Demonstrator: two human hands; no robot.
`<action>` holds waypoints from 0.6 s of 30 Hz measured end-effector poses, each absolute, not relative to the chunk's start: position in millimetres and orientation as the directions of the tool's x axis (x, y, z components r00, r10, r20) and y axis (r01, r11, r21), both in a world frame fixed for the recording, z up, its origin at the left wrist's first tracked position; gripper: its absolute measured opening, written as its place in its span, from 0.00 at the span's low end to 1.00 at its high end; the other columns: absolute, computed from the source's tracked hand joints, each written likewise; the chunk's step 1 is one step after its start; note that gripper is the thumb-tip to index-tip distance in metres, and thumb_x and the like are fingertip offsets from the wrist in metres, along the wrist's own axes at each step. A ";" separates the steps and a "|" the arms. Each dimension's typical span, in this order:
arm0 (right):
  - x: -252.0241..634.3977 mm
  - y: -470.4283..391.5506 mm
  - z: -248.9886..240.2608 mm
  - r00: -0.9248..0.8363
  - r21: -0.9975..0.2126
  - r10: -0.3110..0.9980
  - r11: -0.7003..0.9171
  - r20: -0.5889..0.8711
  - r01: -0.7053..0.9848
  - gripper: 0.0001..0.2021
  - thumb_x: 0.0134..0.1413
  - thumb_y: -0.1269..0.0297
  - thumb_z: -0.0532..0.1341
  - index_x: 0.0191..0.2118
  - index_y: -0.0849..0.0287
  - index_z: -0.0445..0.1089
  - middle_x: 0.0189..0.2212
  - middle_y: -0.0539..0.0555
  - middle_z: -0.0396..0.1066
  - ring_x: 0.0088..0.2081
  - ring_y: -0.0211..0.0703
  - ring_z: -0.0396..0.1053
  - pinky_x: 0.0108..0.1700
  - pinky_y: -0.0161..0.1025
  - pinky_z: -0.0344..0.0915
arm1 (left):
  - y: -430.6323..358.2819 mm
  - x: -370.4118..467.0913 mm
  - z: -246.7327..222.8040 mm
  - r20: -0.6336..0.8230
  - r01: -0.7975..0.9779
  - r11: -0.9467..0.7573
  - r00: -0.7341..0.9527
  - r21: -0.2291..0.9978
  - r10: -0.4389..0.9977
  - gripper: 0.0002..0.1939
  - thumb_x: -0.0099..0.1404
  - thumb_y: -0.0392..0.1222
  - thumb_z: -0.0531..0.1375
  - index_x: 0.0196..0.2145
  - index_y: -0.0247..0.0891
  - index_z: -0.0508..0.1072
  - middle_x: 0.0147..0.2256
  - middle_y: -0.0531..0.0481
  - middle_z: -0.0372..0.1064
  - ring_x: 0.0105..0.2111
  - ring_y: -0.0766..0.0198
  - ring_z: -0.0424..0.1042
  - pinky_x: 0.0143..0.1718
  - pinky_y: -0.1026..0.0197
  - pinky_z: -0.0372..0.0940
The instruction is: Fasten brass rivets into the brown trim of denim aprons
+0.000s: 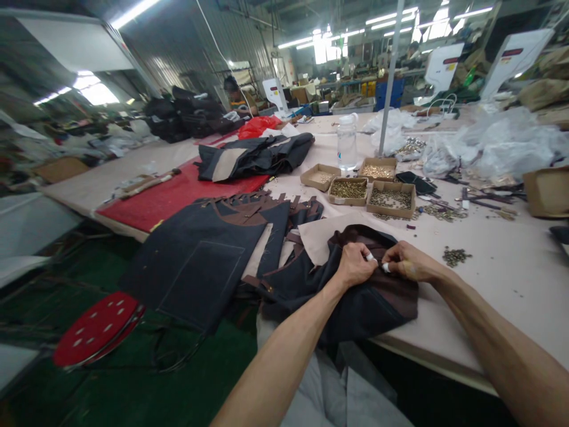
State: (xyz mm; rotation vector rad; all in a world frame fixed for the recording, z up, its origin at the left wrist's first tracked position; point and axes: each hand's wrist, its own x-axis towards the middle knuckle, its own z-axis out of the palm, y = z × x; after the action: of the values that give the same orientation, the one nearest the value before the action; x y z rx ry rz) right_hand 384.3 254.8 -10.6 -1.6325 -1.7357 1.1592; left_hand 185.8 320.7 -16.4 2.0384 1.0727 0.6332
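Dark navy fabric with a brown lining (355, 314), looking like an apron, lies bunched at the table edge before me. My left hand (358, 264) pinches it, with white wrapping on a fingertip. Close beside it, my right hand (406, 261) is also closed on the fabric, white tape on its thumb. Between the fingertips is a small dark spot, too small to name. To the left, a stack of similar dark aprons (200, 261) with brown straps hangs partly over the edge. A loose pile of small metal fittings (456, 256) lies right of my hands.
Several small cardboard boxes (391, 209) of metal fittings stand ahead, by a clear water bottle (347, 142). A pole (391, 77) rises from the table. Plastic bags (493, 142) lie at right, folded dark fabric (258, 155) at back left, a red stool (98, 329) below.
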 end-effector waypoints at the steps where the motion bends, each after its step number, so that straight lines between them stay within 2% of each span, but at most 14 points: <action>1: 384.5 254.7 -11.7 -0.167 -0.831 0.967 -0.070 -0.193 0.551 0.09 0.42 0.65 0.60 0.28 0.62 0.77 0.20 0.49 0.69 0.22 0.35 0.58 0.23 0.34 0.50 | 320.0 186.0 -16.4 0.087 0.484 -0.380 0.524 0.788 0.847 0.06 0.52 0.39 0.65 0.28 0.33 0.77 0.24 0.50 0.73 0.24 0.67 0.68 0.27 0.65 0.60; 11: 377.3 254.9 -20.8 -0.056 -0.856 0.969 -0.184 -0.240 0.483 0.09 0.43 0.64 0.61 0.29 0.62 0.75 0.19 0.49 0.68 0.21 0.35 0.57 0.22 0.34 0.48 | 322.2 184.0 -17.9 0.125 0.436 -0.397 0.531 0.808 0.838 0.07 0.53 0.40 0.65 0.29 0.33 0.77 0.23 0.51 0.72 0.22 0.68 0.67 0.25 0.65 0.57; 15: 378.1 254.9 -18.1 -0.104 -0.861 0.971 -0.137 -0.214 0.490 0.09 0.43 0.63 0.60 0.29 0.61 0.75 0.19 0.49 0.69 0.22 0.36 0.58 0.23 0.34 0.50 | 319.0 185.2 -17.9 0.130 0.467 -0.406 0.517 0.786 0.846 0.07 0.54 0.41 0.65 0.29 0.34 0.77 0.25 0.49 0.73 0.24 0.66 0.68 0.26 0.65 0.59; 18: 377.0 254.5 -16.5 -0.081 -0.829 0.979 -0.115 -0.190 0.547 0.09 0.42 0.64 0.60 0.28 0.62 0.75 0.20 0.49 0.68 0.22 0.36 0.59 0.24 0.34 0.51 | 314.9 186.8 -18.9 0.199 0.470 -0.485 0.536 0.737 0.821 0.05 0.53 0.38 0.64 0.29 0.35 0.75 0.24 0.49 0.73 0.24 0.65 0.68 0.28 0.64 0.60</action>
State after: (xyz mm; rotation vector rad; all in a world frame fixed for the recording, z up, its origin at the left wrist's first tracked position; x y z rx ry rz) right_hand 377.0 254.5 -16.5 -1.6887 -1.6513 1.1068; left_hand 186.8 314.9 -18.9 2.1480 1.0397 0.7253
